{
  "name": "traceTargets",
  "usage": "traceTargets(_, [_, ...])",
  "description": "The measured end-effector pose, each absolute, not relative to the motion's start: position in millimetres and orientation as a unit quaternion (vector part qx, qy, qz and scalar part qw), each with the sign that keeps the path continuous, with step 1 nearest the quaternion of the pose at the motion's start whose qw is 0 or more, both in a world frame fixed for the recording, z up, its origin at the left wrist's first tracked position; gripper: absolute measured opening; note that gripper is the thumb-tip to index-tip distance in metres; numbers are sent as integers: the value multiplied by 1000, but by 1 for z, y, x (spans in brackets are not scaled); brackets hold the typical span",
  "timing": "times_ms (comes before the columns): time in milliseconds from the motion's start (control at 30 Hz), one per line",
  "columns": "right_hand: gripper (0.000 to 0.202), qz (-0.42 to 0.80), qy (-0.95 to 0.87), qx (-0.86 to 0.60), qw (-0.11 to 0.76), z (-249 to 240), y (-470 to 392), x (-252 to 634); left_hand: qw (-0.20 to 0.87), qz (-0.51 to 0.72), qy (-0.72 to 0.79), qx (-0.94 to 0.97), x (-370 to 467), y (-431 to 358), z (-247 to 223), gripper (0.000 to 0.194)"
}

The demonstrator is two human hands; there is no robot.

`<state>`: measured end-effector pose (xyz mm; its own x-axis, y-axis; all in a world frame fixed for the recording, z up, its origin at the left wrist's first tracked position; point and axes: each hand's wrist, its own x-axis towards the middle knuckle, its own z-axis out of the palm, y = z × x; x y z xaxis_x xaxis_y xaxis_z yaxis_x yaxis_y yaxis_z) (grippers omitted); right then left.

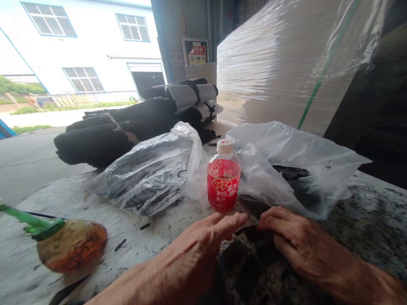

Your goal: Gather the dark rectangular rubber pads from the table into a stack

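Dark flat pieces [238, 258] lie on the speckled tabletop between my hands. My left hand [203, 239] rests beside them, its fingers stretched forward and close together, thumb side up; its palm side is hidden. On the other side, my right hand [294, 235] has bent fingers pressed together at the edge of a thin black piece [260, 235]. Just beyond my fingertips a bottle with a red label and white cap [224, 180] stands upright. Clear plastic bags with dark contents lie at its left [155, 173] and right [295, 165].
An orange-brown rounded object with a green handle [71, 243] sits at the left. Black scraps dot the pale table surface [127, 228]. Black rolls [127, 123] lie behind the bags, and a film-wrapped stack [270, 72] rises at the back right.
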<state>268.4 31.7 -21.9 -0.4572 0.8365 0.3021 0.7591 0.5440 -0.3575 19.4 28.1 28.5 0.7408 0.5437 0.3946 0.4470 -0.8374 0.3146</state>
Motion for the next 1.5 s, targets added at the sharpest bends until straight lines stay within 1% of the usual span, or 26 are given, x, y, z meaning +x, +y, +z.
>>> traceTargets(100, [30, 97, -822, -480, 291, -14, 29, 262, 287, 249, 279, 882, 14, 25, 17, 65])
traceTargets(167, [22, 141, -797, -496, 315, -4, 25, 255, 378, 271, 292, 836, 17, 24, 9, 68])
traceTargets(233, [17, 195, -783, -506, 306, 6, 24, 248, 408, 286, 304, 812, 23, 23, 7, 70])
traceTargets(300, [16, 222, -781, -506, 292, 13, 24, 243, 417, 287, 313, 804, 28, 21, 9, 70])
traceTargets(400, [19, 254, -766, -509, 300, 16, 26, 240, 399, 282, 312, 815, 31, 19, 16, 69])
traceTargets(467, [18, 323, -743, -504, 300, 17, 26, 238, 327, 285, 312, 845, 32, 20, 20, 70])
traceTargets(567, [14, 444, -707, -463, 300, 20, 23, 230, 169, 302, 305, 887, 36, 23, 23, 67])
traceTargets(600, [11, 475, -696, -445, 303, 22, 22, 226, 134, 307, 302, 893, 38, 24, 22, 65])
traceTargets(667, [10, 520, -679, -416, 309, 24, 23, 220, 108, 311, 298, 896, 42, 27, 19, 60])
traceTargets(767, [11, 556, -659, -400, 311, 22, 27, 214, 131, 309, 297, 894, 46, 29, 12, 55])
traceTargets(867, [12, 536, -662, -411, 325, 16, 30, 215, 180, 312, 299, 883, 48, 29, 5, 56])
traceTargets(1000, [16, 459, -691, -446, 336, 17, 31, 218, 300, 338, 297, 841, 50, 30, -2, 68])
traceTargets(1100, [16, 493, -699, -415, 311, 23, 31, 217, 356, 335, 289, 823, 50, 29, -3, 77])
traceTargets(1200, [15, 508, -711, -398, 279, 25, 30, 215, 330, 331, 282, 838, 50, 30, -3, 77])
traceTargets(1333, [16, 447, -745, -425, 255, 25, 29, 222, 281, 340, 261, 859, 47, 32, -3, 73])
traceTargets(1400, [18, 415, -758, -448, 230, 27, 29, 229, 271, 332, 282, 858, 40, 32, -2, 72])
traceTargets(1500, [17, 409, -768, -459, 178, 32, 29, 238, 282, 295, 337, 848, 28, 30, 2, 58])
